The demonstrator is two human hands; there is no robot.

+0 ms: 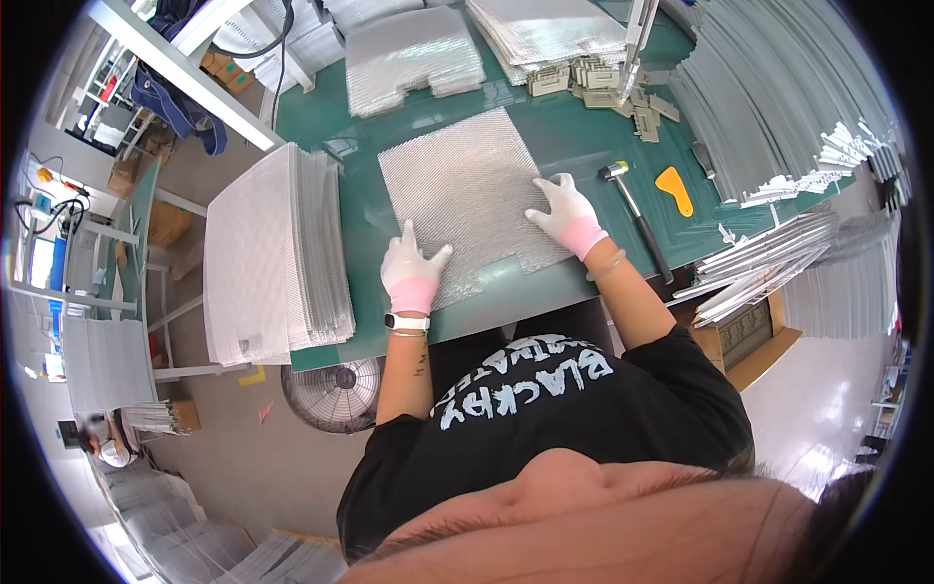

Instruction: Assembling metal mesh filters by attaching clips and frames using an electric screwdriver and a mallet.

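Observation:
A silvery mesh sheet (467, 180) with a notched near edge lies flat on the green tabletop (365, 238) in front of me. My left hand (413, 268), in a white glove with a pink cuff, rests at its near left edge. The fingers are spread and hold nothing. On the sheet's right edge lies my right hand (567, 216), gloved the same way, its thumb and fingers apart. To the right of that hand are a small hammer (637, 219) with a black grip and a yellow scraper (673, 191).
A tall stack of mesh sheets (258, 253) stands at the left. More notched sheets (413, 58) lie at the back, beside a pile of olive-grey plastic pieces (603, 88). Long white strips (778, 97) crowd the right. A floor fan (333, 394) stands below the table edge.

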